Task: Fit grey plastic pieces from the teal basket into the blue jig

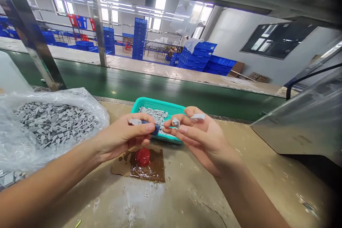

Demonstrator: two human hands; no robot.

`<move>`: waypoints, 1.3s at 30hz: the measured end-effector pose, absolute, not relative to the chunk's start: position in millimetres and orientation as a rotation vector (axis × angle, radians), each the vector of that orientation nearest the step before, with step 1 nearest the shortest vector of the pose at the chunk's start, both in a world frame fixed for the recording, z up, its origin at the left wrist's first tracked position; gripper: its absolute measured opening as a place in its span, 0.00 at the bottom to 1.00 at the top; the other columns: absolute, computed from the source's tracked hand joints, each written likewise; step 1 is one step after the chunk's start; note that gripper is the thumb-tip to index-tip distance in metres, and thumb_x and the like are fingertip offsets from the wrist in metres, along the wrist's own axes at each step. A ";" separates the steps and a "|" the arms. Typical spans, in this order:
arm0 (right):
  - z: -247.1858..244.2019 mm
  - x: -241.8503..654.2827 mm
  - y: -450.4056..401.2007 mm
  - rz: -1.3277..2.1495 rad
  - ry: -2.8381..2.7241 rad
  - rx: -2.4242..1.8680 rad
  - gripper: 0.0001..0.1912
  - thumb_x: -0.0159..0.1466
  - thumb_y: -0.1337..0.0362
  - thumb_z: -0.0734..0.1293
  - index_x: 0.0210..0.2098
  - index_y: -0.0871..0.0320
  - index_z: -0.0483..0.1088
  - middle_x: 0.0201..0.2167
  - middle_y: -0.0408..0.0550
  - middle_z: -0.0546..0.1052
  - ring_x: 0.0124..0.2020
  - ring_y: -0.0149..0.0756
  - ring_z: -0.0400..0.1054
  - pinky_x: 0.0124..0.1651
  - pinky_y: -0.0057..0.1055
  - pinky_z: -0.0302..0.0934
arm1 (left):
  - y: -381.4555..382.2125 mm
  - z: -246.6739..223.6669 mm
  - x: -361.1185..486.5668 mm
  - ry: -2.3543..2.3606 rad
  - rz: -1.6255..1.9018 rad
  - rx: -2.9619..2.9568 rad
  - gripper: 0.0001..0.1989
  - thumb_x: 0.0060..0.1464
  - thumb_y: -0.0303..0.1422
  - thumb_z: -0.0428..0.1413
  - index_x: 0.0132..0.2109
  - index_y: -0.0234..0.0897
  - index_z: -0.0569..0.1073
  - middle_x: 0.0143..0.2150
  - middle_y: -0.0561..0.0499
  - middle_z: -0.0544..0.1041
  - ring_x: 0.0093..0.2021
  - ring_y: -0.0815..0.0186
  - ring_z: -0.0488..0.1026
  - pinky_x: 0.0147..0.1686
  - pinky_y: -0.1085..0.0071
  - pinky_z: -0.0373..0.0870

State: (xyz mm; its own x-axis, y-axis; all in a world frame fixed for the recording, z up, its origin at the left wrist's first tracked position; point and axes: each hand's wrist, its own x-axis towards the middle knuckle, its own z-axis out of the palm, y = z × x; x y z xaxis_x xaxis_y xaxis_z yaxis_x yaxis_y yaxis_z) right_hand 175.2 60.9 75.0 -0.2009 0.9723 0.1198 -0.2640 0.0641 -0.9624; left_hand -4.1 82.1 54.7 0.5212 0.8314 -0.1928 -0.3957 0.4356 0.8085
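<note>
2 small grey angular pieces point(175, 122), right hand point(200, 142), blue-tipped piece point(151, 127), left hand point(123, 137)

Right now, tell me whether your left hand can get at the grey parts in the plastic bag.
Probably yes: the left hand sits beside the bag, nothing between it and the grey parts, though its fingers hold a blue piece.

Two bare forearms and bare hands, no sleeves in view

The left forearm point(45, 181) and right forearm point(251, 199) are slim and smooth, narrowing at the wrists. The left hand point(121, 137) and right hand point(203, 139) are slender, with long, thin fingers point(184, 130) and a short, neatly trimmed thumbnail point(151, 127) on the left.
</note>
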 end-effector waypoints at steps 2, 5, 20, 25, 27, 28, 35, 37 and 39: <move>75.1 173.8 59.5 1.426 -1.195 -0.802 0.18 0.47 0.70 0.72 0.26 0.54 0.55 0.26 0.38 0.70 0.35 0.34 0.69 0.46 0.38 0.65 | 81.7 52.9 -5.1 0.715 0.809 0.816 0.16 0.34 0.26 0.66 0.35 0.36 0.75 0.29 0.51 0.76 0.27 0.73 0.73 0.29 0.82 0.71; 76.2 175.1 58.5 1.500 -1.131 -0.803 0.16 0.47 0.69 0.71 0.27 0.54 0.58 0.26 0.39 0.69 0.35 0.35 0.70 0.47 0.41 0.65 | 78.0 53.6 -6.5 0.763 0.801 0.954 0.14 0.39 0.26 0.64 0.37 0.38 0.74 0.28 0.52 0.76 0.27 0.74 0.72 0.29 0.81 0.69; 75.4 163.6 44.6 1.141 -1.393 -0.972 0.17 0.50 0.70 0.68 0.29 0.53 0.52 0.27 0.40 0.72 0.30 0.31 0.68 0.30 0.26 0.66 | 64.1 62.2 -5.2 0.921 0.868 1.664 0.09 0.47 0.38 0.58 0.34 0.39 0.69 0.28 0.53 0.72 0.26 0.67 0.69 0.23 0.76 0.61; 71.8 157.8 41.9 1.073 -1.416 -0.968 0.17 0.49 0.72 0.67 0.29 0.53 0.53 0.26 0.39 0.70 0.28 0.29 0.68 0.29 0.24 0.66 | 62.6 62.4 -2.2 0.908 0.858 1.513 0.09 0.45 0.37 0.59 0.32 0.38 0.69 0.24 0.54 0.71 0.25 0.68 0.68 0.24 0.76 0.62; 71.2 155.7 40.2 1.036 -1.414 -0.969 0.16 0.48 0.73 0.67 0.28 0.53 0.54 0.26 0.39 0.68 0.30 0.30 0.68 0.32 0.26 0.68 | 61.3 62.3 -0.5 0.915 0.883 1.487 0.09 0.43 0.36 0.60 0.31 0.37 0.69 0.23 0.55 0.70 0.24 0.69 0.66 0.22 0.77 0.61; 71.2 154.9 39.3 1.017 -1.415 -0.973 0.16 0.48 0.74 0.66 0.27 0.53 0.55 0.27 0.39 0.67 0.31 0.30 0.68 0.34 0.27 0.68 | 60.7 62.5 0.6 0.915 0.904 1.485 0.09 0.42 0.36 0.60 0.30 0.37 0.70 0.23 0.55 0.69 0.24 0.70 0.66 0.22 0.77 0.60; 66.1 150.8 34.5 0.887 -1.479 -1.019 0.13 0.51 0.74 0.65 0.26 0.55 0.55 0.26 0.39 0.69 0.31 0.30 0.68 0.37 0.29 0.67 | 58.8 57.3 4.1 0.922 1.029 1.441 0.07 0.36 0.33 0.64 0.25 0.37 0.73 0.23 0.53 0.73 0.26 0.66 0.69 0.25 0.78 0.67; 60.7 149.6 33.4 0.747 -1.561 -1.031 0.12 0.53 0.73 0.64 0.27 0.55 0.55 0.26 0.39 0.69 0.31 0.30 0.68 0.36 0.28 0.67 | 61.5 46.6 0.3 0.965 1.053 1.397 0.06 0.37 0.34 0.63 0.28 0.40 0.75 0.26 0.54 0.75 0.30 0.65 0.72 0.28 0.78 0.70; 56.2 147.7 31.3 0.576 -1.672 -1.049 0.10 0.56 0.73 0.62 0.29 0.55 0.56 0.28 0.40 0.69 0.31 0.30 0.68 0.36 0.28 0.66 | 64.5 35.9 -3.2 1.015 1.040 1.281 0.08 0.40 0.36 0.62 0.31 0.42 0.76 0.25 0.55 0.75 0.30 0.65 0.74 0.27 0.78 0.71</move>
State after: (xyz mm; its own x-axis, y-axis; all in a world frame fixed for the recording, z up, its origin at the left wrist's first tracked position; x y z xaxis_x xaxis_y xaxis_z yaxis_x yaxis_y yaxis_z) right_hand 147.7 31.3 56.2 -0.0849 0.8562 0.5096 0.3604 0.5032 -0.7854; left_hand -3.2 64.5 35.9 0.2356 0.9718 -0.0069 -0.0309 0.0146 0.9994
